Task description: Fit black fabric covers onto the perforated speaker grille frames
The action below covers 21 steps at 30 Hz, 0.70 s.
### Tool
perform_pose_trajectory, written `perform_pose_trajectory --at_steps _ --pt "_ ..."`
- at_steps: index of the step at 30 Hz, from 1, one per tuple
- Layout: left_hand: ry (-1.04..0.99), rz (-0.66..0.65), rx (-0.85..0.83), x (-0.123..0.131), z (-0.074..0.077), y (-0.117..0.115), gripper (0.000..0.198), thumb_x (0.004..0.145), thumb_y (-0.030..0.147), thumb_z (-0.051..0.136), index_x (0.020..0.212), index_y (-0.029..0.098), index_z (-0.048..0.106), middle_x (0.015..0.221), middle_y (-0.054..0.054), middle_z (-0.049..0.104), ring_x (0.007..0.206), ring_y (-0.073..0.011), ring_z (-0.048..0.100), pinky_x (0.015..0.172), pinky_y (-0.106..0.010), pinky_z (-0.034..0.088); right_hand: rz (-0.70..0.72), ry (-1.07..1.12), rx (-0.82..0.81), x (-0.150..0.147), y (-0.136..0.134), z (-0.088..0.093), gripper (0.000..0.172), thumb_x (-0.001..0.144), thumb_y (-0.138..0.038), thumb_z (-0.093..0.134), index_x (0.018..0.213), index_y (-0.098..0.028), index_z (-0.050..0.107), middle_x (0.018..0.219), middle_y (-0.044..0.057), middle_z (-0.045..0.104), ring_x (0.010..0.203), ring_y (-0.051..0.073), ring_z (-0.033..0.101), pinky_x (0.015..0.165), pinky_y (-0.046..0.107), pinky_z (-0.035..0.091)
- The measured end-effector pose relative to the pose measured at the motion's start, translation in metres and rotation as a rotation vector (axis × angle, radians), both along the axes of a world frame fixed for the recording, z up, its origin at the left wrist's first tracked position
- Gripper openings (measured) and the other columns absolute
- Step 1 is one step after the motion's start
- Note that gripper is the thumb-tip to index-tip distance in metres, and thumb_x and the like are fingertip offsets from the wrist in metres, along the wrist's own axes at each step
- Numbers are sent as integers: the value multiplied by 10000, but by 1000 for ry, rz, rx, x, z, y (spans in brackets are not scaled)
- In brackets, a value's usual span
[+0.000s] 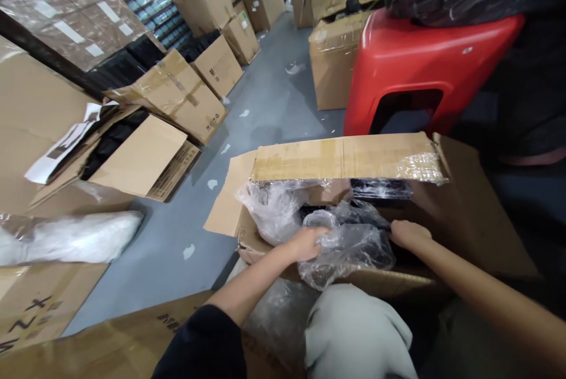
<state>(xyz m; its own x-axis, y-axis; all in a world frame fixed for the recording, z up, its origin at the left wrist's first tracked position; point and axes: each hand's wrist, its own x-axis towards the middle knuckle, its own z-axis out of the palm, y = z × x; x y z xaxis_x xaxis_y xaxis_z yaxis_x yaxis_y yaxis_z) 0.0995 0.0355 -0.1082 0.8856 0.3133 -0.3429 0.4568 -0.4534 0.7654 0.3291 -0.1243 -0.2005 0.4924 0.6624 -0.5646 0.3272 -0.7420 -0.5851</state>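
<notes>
A cardboard box with raised flaps stands open in front of my knees. Over its near edge bunches a clear plastic bag, crumpled and shiny. The fingers of my left hand are closed on this bag, beside a round clear plastic shape. My right hand is a fist at the bag's right side, by something dark whose kind I cannot make out. Behind the hands lie a whitish plastic bundle and a dark film-wrapped item inside the box.
A red plastic stool stands just beyond the box, with a person's dark clothing at the right. Several cartons line the left side. Scraps of paper dot the grey floor. Another carton lies at lower left.
</notes>
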Motion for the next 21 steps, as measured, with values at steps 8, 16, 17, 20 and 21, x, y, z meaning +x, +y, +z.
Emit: perform_pose_trajectory --at_steps 8,16,17,20,21 --pt "-342 867 -527 28 -5 -19 291 668 144 453 933 189 564 829 -13 610 759 -155 556 703 -260 432 145 602 667 -96 54 51 761 674 -478 586 1318 -234 260 1296 91 434 1113 210 479 868 362 435" --pt "-33 636 472 -34 77 40 347 685 284 600 1026 221 588 1229 -104 467 1020 -270 495 866 -372 383 -316 758 725 -109 105 35 373 519 -334 661 838 -185 539 686 32 652 662 234 626 640 351 498" --pt "144 641 596 -47 83 51 316 680 238 599 994 199 596 1247 -122 443 1013 -283 502 863 -391 381 -357 756 721 -109 114 33 343 548 -344 626 837 -187 529 659 25 643 624 225 621 604 344 497" --pt "467 451 593 -75 88 66 110 697 146 534 766 146 620 1148 -138 507 938 -261 550 827 -379 409 -196 592 686 -128 157 30 296 693 -383 427 879 -172 519 685 40 638 636 203 616 585 326 489" --pt "442 358 516 -81 88 64 90 705 151 520 702 149 609 1109 -122 528 921 -239 558 817 -355 420 -27 490 634 -141 173 29 312 739 -369 355 912 -168 520 720 42 640 670 189 615 604 315 487"
